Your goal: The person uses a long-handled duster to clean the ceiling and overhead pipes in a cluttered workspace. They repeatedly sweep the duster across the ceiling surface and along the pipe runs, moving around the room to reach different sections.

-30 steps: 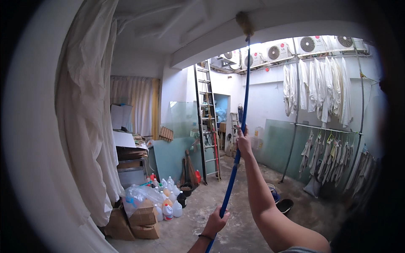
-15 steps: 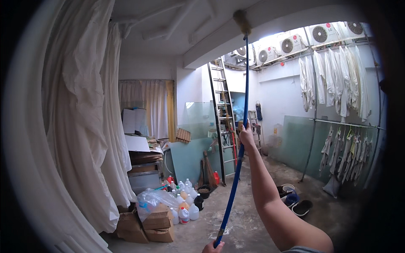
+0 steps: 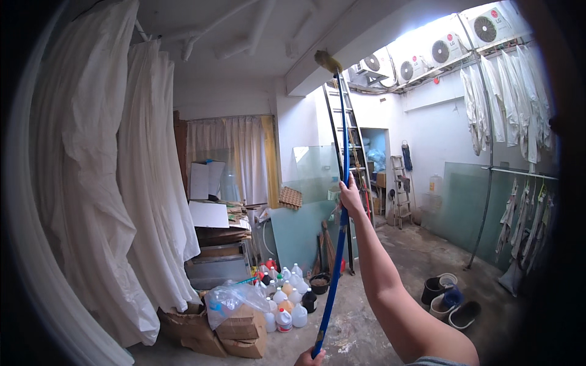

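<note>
A long blue pole (image 3: 334,282) with a yellowish fuzzy duster head (image 3: 328,61) at its top rises in front of me. The head is at the white ceiling beam (image 3: 366,38); whether it touches I cannot tell. My right hand (image 3: 350,196), on an outstretched arm, is wrapped round the middle of the pole. Down at the lower edge, my left hand (image 3: 310,358) grips its bottom end, partly cut off by the picture. The pole looks slightly bowed.
White cloth (image 3: 101,183) hangs at the left. Plastic jugs (image 3: 299,314) and cardboard boxes (image 3: 241,329) sit on the floor. A tall ladder (image 3: 360,143) leans behind the pole. Buckets (image 3: 441,293) stand at the right, near hung garments (image 3: 513,104). Glass sheets (image 3: 299,238) lean against the wall.
The duster head has moved left along the beam and appears lower in view. My view has turned left, so the room has shifted right. Both hands keep their grip on the pole.
</note>
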`<state>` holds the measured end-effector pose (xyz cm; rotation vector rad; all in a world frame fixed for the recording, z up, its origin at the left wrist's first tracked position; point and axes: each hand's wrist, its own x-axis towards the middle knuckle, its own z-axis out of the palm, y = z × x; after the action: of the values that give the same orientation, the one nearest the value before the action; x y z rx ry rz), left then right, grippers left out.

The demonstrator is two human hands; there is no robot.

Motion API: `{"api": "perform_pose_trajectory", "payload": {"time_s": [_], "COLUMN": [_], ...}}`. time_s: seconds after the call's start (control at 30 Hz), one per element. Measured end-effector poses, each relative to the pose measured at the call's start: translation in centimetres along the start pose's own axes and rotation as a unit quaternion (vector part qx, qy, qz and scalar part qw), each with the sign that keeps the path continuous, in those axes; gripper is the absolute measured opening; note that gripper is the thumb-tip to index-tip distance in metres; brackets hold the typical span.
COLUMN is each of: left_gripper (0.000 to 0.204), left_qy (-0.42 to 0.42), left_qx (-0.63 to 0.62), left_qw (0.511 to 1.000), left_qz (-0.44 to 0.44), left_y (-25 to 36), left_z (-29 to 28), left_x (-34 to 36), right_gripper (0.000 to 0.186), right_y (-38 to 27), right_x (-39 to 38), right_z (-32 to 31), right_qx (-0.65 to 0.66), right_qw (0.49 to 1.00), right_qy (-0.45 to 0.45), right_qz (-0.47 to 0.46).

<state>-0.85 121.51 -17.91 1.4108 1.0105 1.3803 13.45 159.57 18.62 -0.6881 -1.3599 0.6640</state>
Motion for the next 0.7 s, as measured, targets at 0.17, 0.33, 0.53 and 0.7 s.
{"api": "perform_pose_trajectory", "payload": {"time_s": [0.17,0.33,0.53,0.7], "left_gripper": [0.032,0.036,0.031,0.025], "left_qy": [0.038,0.036,0.049,-0.038], "left_qx": [0.066,0.169,0.226,0.067], "left_qw": [0.996,0.985,0.972,0.994], "left_qz": [0.051,-0.014,0.029,-0.071], "left_y": [-1.4,-3.4,-3.5,-2.0], "left_z": [1.4,2.5,2.0,2.5], "left_x": [6.6,11.9,21.0,25.1], "right_gripper": [0.089,0.095,0.080,0.067], "right_y": [2.0,5.4,8.9,10.1], "right_x": [4.5,2.2,-0.6,0.4], "right_z": [-1.1,-2.9,-3.3,-2.1], "right_qx": [0.089,0.170,0.310,0.326], "right_qw": [0.995,0.976,0.919,0.924], "right_qy": [-0.051,-0.103,-0.191,-0.152], "right_qz": [-0.001,0.090,0.152,0.131]}}
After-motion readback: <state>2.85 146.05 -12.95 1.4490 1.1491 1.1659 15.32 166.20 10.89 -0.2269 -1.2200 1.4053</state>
